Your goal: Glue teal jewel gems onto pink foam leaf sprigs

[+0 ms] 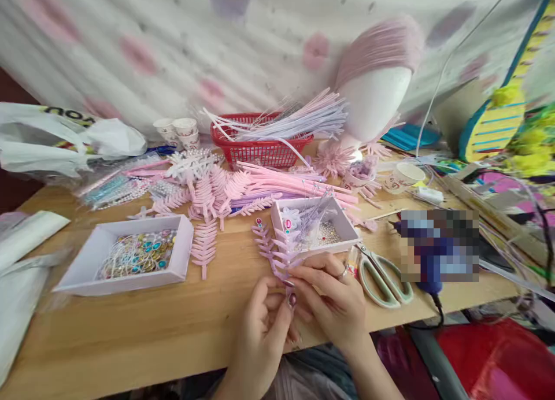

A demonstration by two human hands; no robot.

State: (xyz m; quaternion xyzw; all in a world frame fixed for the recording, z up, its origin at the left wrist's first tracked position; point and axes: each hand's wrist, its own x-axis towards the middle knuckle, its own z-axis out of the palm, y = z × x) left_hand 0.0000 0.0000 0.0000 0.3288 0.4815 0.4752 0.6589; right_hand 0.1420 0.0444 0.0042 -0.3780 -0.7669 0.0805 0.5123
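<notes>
Near the table's front edge, my left hand (269, 319) and my right hand (329, 293) meet at the stem of a lilac pipe-cleaner leaf spray (284, 252). Fingers of both hands are pinched around its lower end. Two fronds fan upward from the grip, one tipped with a pink gem (259, 221). Just behind stands a white box (316, 250) holding small beads, pins and a gem-set piece. A pair of scissors (384, 278) lies to the right of my right hand. The stem's end is mostly covered by my fingers.
A white tray (184, 255) of gems and beads sits at left, beside a pink leaf (203, 247). Pink pipe cleaners (295, 186) and a red basket (264, 152) lie behind. A foam head (377, 96) stands at the back; a blue glue gun (429, 267), partly pixelated, rests right.
</notes>
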